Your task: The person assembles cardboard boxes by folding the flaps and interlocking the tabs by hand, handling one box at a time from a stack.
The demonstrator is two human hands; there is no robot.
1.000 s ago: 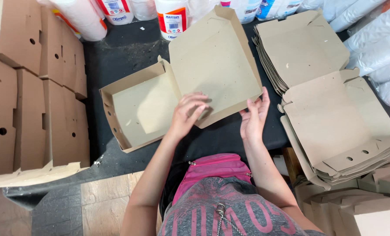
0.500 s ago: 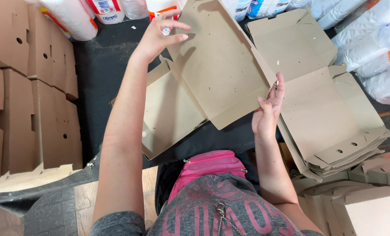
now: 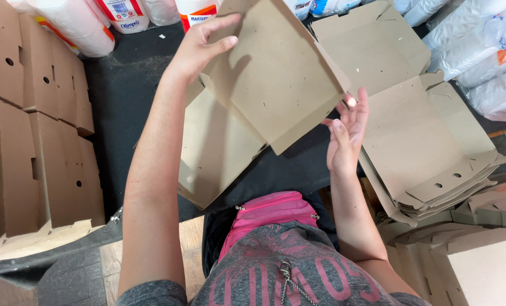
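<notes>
Head view: a person folds a brown cardboard box [image 3: 264, 96] held up over a black table [image 3: 122, 85].

The box is half formed, lid panel tilted above its tray, between stacks of finished boxes [image 3: 32, 141] and flat blanks [image 3: 417, 147]. The left hand [image 3: 199, 45] grips the lid's top edge, fingers curled over it; the right hand [image 3: 346, 133] presses open, fingers together, against the side. The closing step seems in hand; next, tucking the side flap calls for a steady lid.

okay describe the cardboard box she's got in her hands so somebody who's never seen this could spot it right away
Start at the black table in the middle of the view. Above it, the left hand and right hand hold up a half-folded brown cardboard box. Unlike the flat blanks stacked to the right and the finished boxes on the left, it is lifted and tilted.
</notes>
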